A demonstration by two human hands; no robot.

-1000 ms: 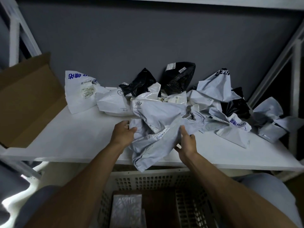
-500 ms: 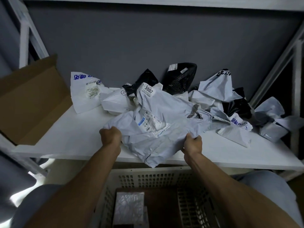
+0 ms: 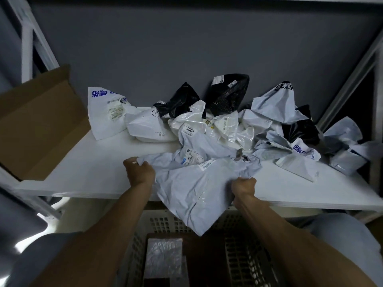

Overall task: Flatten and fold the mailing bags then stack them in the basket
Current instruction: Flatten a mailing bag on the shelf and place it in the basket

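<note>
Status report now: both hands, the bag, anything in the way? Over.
Left hand grips grey mailing bag at left edge, right hand at right edge. Bag crumpled, unfolded, corner hanging over basket. Bag pile close behind.

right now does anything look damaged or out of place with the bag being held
The grey mailing bag, gripped by the left hand and right hand, has a ragged torn hole near its upper right edge. Its lower corner hangs off the shelf over the basket.
</note>
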